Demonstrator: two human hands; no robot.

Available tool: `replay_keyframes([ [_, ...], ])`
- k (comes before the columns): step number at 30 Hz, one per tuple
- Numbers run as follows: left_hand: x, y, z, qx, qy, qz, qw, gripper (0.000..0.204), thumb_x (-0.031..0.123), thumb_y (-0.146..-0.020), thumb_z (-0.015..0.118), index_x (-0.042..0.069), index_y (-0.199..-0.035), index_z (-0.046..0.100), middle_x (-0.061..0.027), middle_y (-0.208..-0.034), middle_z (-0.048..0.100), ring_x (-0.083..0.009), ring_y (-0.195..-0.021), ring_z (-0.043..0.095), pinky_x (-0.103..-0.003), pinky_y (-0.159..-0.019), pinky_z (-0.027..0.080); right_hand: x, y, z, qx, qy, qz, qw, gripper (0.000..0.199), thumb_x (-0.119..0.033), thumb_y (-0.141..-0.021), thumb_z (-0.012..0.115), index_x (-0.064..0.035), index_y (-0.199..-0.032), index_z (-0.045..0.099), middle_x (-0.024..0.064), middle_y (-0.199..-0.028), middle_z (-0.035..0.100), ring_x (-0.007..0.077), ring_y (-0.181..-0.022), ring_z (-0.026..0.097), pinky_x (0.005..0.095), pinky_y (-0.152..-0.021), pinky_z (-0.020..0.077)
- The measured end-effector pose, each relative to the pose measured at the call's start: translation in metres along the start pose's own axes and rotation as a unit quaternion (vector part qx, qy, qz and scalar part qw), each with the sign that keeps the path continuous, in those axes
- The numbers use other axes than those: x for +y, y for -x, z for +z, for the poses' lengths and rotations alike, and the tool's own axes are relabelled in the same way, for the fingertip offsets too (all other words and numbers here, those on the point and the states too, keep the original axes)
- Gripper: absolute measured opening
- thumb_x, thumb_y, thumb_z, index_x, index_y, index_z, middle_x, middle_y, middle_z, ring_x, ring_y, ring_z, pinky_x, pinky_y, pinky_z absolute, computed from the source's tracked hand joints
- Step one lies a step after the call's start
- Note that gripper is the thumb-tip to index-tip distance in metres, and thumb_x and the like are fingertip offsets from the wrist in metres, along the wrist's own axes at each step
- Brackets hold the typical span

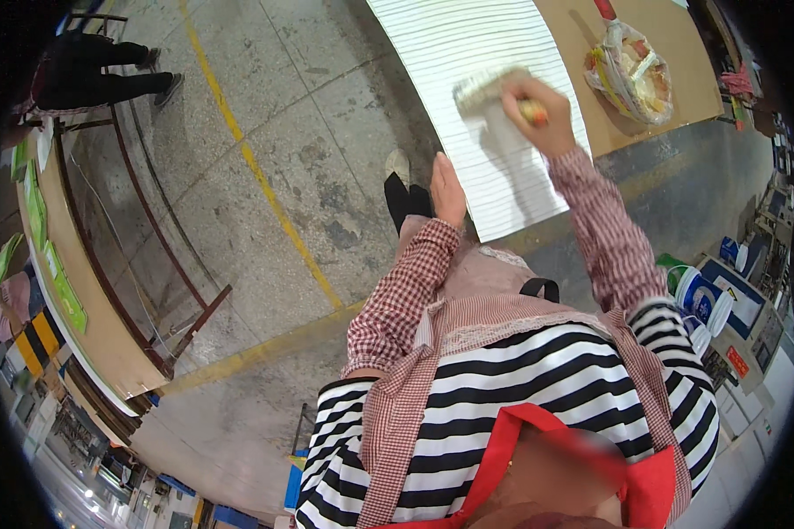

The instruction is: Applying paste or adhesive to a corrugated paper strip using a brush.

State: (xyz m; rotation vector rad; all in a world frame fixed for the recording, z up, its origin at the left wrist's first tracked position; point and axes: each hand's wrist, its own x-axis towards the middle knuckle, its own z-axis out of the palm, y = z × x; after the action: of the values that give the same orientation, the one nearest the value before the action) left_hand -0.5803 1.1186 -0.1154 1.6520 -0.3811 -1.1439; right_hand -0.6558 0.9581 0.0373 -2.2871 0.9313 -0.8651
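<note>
A broad brush (478,91) with a pale, worn-looking head and an orange-yellow handle end is in my right hand (539,108), its fingers wrapped round the handle. The brush is over a long white sheet (513,196) with thin dark lines running across it; whether the head touches the sheet I cannot tell. Flat against the sheet's left edge, near its close end, rests my left hand (448,190). Its fingers are stretched out and hold nothing. Checked sleeves cover both forearms.
Right of the sheet, a plastic-lined container (631,75) stands on the brown board (690,62). Paint buckets (699,295) are at the right. To the left, another table (115,326) has a dark metal frame, and a person in dark clothes (97,72) is beyond it. A yellow line (254,163) crosses the floor.
</note>
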Motion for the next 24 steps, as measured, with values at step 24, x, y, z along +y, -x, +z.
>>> replay_keyframes([
  [24, 0.061, -0.104, 0.012, 0.133, -0.079, 0.082, 0.985, 0.073, 0.055, -0.100, 0.024, -0.008, -0.125, 0.051, -0.0191, -0.118, 0.059, -0.0261, -0.102, 0.059, -0.036, -0.089, 0.046, -0.012, 0.064, -0.043, -0.022, -0.010, 0.094, 0.995, 0.015, -0.004, -0.071, 0.068, -0.0022, -0.084, 0.061, 0.0082, -0.072, 0.061, 0.0243, -0.067, 0.060, 0.0325, -0.061, 0.0490],
])
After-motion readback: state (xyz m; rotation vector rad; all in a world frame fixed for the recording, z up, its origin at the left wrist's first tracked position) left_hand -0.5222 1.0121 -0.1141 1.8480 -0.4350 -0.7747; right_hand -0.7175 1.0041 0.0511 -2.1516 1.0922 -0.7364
